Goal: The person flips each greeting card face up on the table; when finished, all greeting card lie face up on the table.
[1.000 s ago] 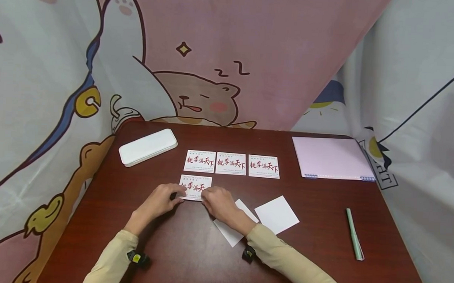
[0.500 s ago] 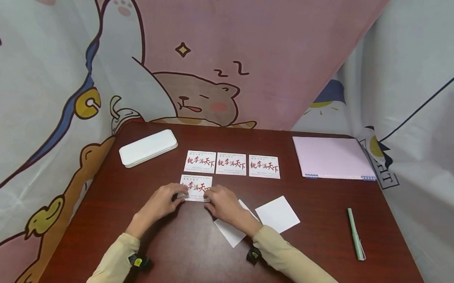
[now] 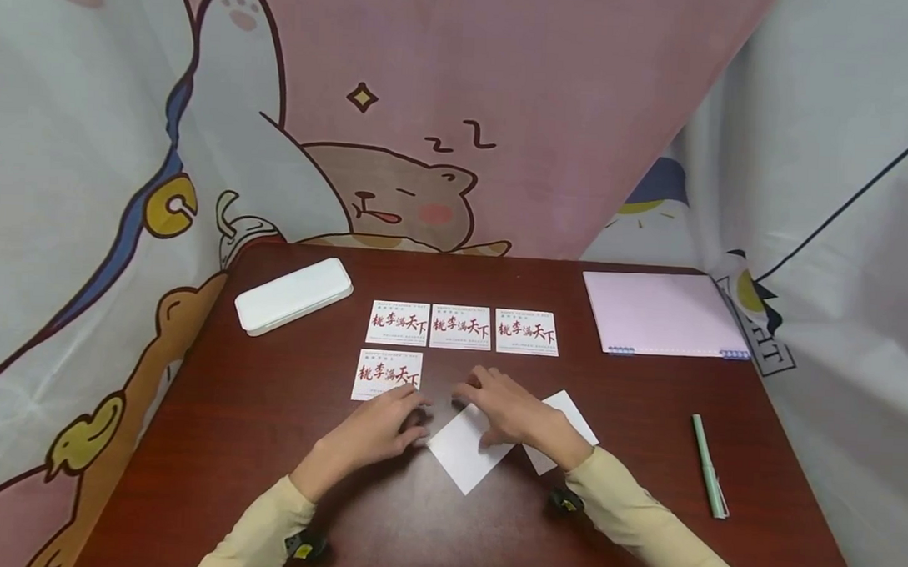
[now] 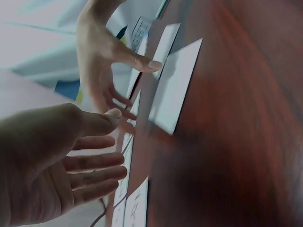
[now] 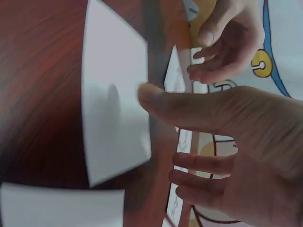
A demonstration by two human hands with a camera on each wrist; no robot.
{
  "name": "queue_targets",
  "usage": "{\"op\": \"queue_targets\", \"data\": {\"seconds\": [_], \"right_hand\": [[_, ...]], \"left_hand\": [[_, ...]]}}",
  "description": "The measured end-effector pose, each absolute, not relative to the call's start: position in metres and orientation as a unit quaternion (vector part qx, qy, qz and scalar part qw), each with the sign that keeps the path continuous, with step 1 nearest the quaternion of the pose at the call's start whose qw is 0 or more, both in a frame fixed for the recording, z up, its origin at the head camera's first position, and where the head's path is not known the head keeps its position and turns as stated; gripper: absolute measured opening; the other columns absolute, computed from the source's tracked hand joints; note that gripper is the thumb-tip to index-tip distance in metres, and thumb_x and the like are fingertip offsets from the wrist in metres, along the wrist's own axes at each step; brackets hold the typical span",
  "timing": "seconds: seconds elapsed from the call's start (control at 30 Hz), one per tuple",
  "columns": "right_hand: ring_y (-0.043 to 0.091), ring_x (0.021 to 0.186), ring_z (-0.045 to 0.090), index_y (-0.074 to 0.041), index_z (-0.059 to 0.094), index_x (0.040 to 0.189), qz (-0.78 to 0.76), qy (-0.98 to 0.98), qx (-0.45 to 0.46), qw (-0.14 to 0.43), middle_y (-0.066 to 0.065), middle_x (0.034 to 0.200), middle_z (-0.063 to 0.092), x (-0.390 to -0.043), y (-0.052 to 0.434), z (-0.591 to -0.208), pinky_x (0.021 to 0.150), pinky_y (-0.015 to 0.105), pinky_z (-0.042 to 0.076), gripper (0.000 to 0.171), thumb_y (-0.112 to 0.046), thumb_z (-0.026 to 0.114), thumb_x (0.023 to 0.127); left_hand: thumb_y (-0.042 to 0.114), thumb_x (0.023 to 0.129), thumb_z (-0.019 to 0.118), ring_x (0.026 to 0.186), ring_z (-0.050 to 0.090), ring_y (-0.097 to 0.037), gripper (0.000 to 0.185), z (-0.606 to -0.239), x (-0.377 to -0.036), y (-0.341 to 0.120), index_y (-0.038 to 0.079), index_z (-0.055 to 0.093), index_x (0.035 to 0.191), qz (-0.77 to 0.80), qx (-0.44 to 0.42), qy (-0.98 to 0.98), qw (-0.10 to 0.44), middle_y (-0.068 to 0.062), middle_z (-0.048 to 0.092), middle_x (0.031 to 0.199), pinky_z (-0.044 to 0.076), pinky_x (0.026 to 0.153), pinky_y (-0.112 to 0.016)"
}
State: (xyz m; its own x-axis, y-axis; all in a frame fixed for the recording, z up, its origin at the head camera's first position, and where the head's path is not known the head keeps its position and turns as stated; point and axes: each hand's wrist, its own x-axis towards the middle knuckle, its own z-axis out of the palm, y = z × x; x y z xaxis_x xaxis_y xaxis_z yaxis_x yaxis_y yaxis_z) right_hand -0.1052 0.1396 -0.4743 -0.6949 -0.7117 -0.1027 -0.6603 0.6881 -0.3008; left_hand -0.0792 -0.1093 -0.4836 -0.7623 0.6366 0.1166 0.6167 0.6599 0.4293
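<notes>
White blank cards [image 3: 466, 452], red-lettered white cards [image 3: 462, 327], pink notebook [image 3: 661, 314], prob. green pen [image 3: 709, 467]

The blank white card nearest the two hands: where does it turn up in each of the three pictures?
Head: blank white card low centre, between both hands.
Left wrist: upper middle, on the dark table.
Right wrist: left of centre, beside the thumb.
Shared landmark: the printed cards with red lettering.

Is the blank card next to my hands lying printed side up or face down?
Face down, as far as it shows: the blank card lies flat showing plain white, while the card beside it shows red lettering. Its underside is hidden.
</notes>
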Motion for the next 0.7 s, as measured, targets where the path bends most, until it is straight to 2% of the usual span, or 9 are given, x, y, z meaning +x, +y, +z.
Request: {"op": "queue_targets", "data": {"seconds": [0.1,0.23,0.47,0.7], "right_hand": [[0.03,0.106,0.052,-0.016,0.059,0.132,-0.101,0.914,-0.381,0.1,0.016,0.124,0.052,-0.104,0.148,-0.479,0.087,0.042,0.05,0.093,-0.028,0.101,0.05],[0.031,0.104,0.048,-0.015,0.058,0.128,-0.087,0.918,-0.375,0.091,0.019,0.123,0.05,-0.103,0.153,-0.485,0.086,0.043,0.05,0.097,-0.026,0.103,0.042],[0.03,0.102,0.047,-0.018,0.058,0.119,-0.091,0.925,-0.352,0.108,0.019,0.119,0.049,-0.105,0.156,-0.49,0.084,0.043,0.05,0.091,-0.024,0.103,0.041],[0.027,0.097,0.046,-0.01,0.051,0.115,-0.088,0.929,-0.341,0.111,0.012,0.111,0.045,-0.109,0.158,-0.492,0.082,0.04,0.049,0.096,-0.029,0.104,0.038]], "left_hand": [[0.029,0.091,0.076,0.084,0.06,-0.014,0.038,-0.49,-0.074,-0.097,0.005,0.065,0.118,0.215,0.35,0.911,0.034,-0.005,0.064,0.102,0.055,0.073,-0.033],[0.038,0.091,0.075,0.082,0.058,-0.012,0.047,-0.5,-0.067,-0.082,0.003,0.062,0.119,0.192,0.368,0.91,0.025,-0.004,0.06,0.103,0.054,0.07,-0.029],[0.037,0.091,0.075,0.087,0.055,-0.013,0.054,-0.506,-0.063,-0.071,0.0,0.057,0.126,0.198,0.364,0.909,0.039,-0.006,0.059,0.108,0.054,0.075,-0.029],[0.042,0.087,0.079,0.089,0.056,-0.015,0.064,-0.512,-0.06,-0.065,0.0,0.055,0.127,0.179,0.356,0.917,0.018,-0.009,0.059,0.108,0.053,0.076,-0.03]]}}
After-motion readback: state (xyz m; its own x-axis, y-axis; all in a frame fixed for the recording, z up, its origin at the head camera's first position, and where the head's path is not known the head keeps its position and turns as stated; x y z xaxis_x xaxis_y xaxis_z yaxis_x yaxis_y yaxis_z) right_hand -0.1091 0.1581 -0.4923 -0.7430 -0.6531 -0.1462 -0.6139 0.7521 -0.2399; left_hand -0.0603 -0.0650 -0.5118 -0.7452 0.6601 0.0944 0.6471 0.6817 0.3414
